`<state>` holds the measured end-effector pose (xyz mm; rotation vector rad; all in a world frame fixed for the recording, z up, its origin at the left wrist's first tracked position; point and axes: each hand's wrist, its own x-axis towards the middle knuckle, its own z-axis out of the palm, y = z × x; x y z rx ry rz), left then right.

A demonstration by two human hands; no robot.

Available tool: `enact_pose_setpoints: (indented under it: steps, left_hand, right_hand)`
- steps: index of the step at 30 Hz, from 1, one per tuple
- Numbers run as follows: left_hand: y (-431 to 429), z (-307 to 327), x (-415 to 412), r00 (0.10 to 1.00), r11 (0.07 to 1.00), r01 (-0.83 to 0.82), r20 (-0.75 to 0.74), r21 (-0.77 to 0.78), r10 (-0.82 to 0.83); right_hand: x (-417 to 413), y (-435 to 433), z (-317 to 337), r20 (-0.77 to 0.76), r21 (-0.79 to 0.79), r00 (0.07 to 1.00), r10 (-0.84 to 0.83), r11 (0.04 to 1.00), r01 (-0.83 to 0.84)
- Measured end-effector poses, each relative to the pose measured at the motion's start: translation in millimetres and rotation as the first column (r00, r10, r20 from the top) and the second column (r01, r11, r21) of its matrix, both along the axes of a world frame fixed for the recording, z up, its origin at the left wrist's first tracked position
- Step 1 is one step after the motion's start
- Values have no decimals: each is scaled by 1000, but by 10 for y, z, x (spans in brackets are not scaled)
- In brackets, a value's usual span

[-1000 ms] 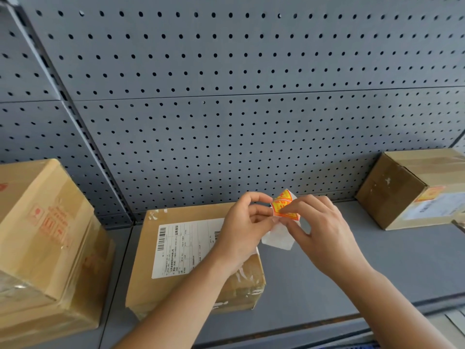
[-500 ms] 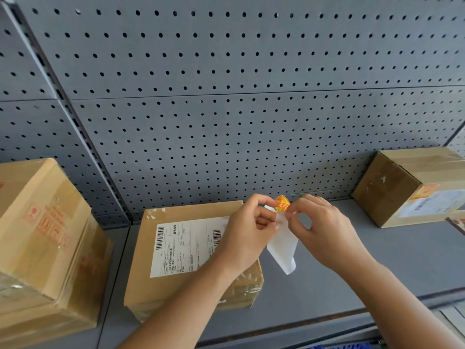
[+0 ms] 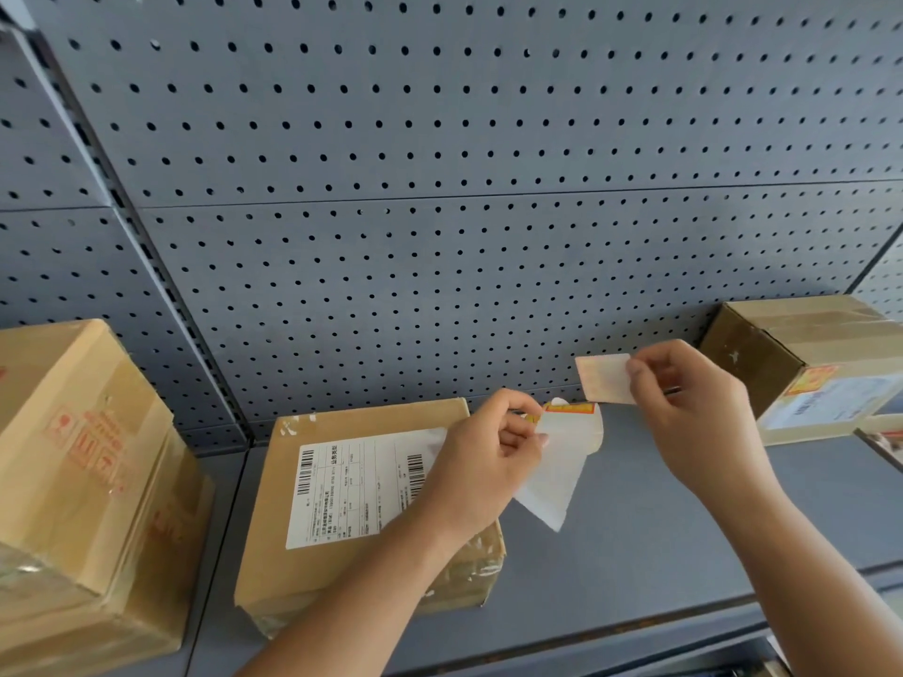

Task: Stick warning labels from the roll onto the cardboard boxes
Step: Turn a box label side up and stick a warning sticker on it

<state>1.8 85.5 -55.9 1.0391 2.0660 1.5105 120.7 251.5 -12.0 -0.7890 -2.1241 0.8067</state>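
Once stuck to backing strip (image 3: 552, 476) pinched in left hand (image 3: 481, 461), now peeled free: label (image 3: 603, 378) pinched in right hand (image 3: 694, 412), hands apart, ready for box (image 3: 266, 530) under left wrist.

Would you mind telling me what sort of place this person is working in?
Probably a parcel storeroom or warehouse bay: a grey metal shelf backed by perforated pegboard holds taped cardboard boxes, and the middle box carries a barcoded shipping label.
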Motion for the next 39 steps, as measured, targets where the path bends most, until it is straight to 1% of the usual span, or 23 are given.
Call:
enact_pose_setpoints:
  steps: [3, 5, 6, 7, 8, 9, 11, 12, 15, 17, 19, 20, 21, 23, 24, 25, 26, 27, 33, 34, 36, 37, 39]
  left_hand:
    - [-24, 74, 58, 991, 996, 24, -130, -86, -35]
    - [-43, 135, 99, 981, 994, 5, -193, -106, -26]
    - [-57, 168, 115, 981, 996, -13, -195, -89, -4]
    - [-76, 208, 130, 986, 997, -34, -162, -63, 23]
    - [-93, 241, 150, 995, 998, -54, -82, -23, 52]
    - [-108, 274, 167, 997, 998, -60, 42, 23, 59]
    - [-146, 348, 192, 955, 992, -53, 295, 113, 18]
    - [-175, 380, 197, 927, 987, -57, 375, 150, -4]
    - [-261, 423, 180, 852, 970, -76, 521, 231, -57]
    - [-330, 404, 154, 830, 964, -106, 556, 245, -50]
    - [-416, 369, 113, 835, 959, -160, 550, 235, 5]
    - [-462, 356, 83, 838, 957, -187, 544, 223, 37]
    - [-505, 334, 45, 839, 955, -211, 540, 207, 69]
    - [-578, 314, -29, 835, 952, -254, 535, 170, 127]
    - [-603, 307, -64, 835, 952, -267, 529, 147, 152]
    - [-623, 298, -95, 837, 955, -270, 520, 126, 168]
    - [-639, 292, -120, 844, 958, -265, 507, 108, 176]
    - [-646, 284, -141, 850, 962, -256, 496, 96, 177]
    - [-645, 289, -273, 872, 967, -256, 432, 2, 230]
    - [-642, 280, -308, 891, 964, -264, 373, -37, 258]
    - [-638, 246, -385, 933, 949, -288, 188, -125, 308]
    - [-636, 232, -426, 938, 941, -308, 119, -144, 325]
    - [-613, 213, -510, 934, 932, -333, 87, -145, 347]
  right_hand:
    - [24, -79, 24, -67, 117, 998, 11, 993, -3]
    - [27, -135, 27, -109, 219, 993, 49, 976, -24]
    - [28, -170, 18, -116, 272, 991, 67, 962, -33]
    - [28, -210, 4, -115, 323, 990, 80, 946, -39]
    - [33, -260, -13, -112, 375, 989, 92, 926, -44]
    - [38, -317, -30, -107, 427, 989, 105, 903, -50]
    - [48, -445, -63, -90, 500, 985, 148, 862, -84]
    - [45, -509, -84, -74, 516, 983, 170, 850, -109]
    - [1, -684, -148, -25, 523, 975, 221, 834, -176]
    - [-40, -766, -186, 30, 530, 961, 274, 811, -248]
    - [-70, -806, -211, 81, 468, 927, 365, 807, -359]
    - [-87, -813, -217, 81, 394, 908, 412, 823, -409]
    - [-107, -819, -211, 53, 291, 895, 443, 850, -438]
    - [-182, -838, -191, -66, 26, 904, 423, 906, -422]
    - [-243, -843, -181, -135, -132, 906, 401, 899, -418]
    - [-308, -851, -171, -190, -293, 898, 396, 850, -437]
    - [-373, -858, -160, -232, -418, 886, 402, 781, -464]
    - [-434, -858, -148, -249, -484, 876, 412, 731, -481]
    - [-693, -840, -193, -267, -575, 889, 372, 679, -457]
    - [-725, -830, -211, -262, -575, 893, 366, 683, -449]
    - [-790, -801, -247, -234, -558, 903, 361, 711, -429]
    - [-823, -787, -267, -212, -545, 908, 361, 727, -417]
    - [-886, -758, -306, -160, -527, 919, 361, 756, -388]
